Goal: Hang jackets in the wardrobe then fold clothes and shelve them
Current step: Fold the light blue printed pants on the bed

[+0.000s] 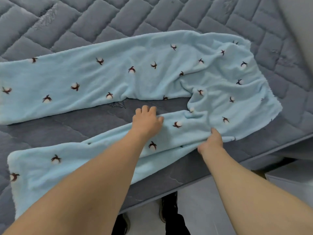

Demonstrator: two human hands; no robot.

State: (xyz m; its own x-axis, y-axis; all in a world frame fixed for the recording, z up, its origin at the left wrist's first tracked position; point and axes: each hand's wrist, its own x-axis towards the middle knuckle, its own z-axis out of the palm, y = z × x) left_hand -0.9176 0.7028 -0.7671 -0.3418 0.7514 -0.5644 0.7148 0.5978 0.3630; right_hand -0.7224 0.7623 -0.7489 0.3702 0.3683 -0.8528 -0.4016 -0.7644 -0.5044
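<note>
Currently, the head view shows a pair of light blue fleece trousers (152,77) spread across a grey quilted mattress (94,19). The trousers carry a scattered pattern of small white tufts with dark brown sprigs. The waist end lies bunched and wrinkled at the right; the two legs run out to the left. The far leg lies fairly flat, extending to the left edge of the view. The near leg angles toward the near left corner and runs close to the near edge of the mattress. A bare strip of mattress separates the two legs.

The left hand (147,122) rests on the upper edge of the near leg, palm down, fingers curled loosely over the fabric edge. Whether it actually holds the fabric cannot be told. The right hand (211,143) grips the lower edge of the near leg close to the waist; the thumb lies on top and the fabric puckers at the pinch.

Below the mattress edge, pale floor (203,209) and dark shoes (167,211) are visible.
</note>
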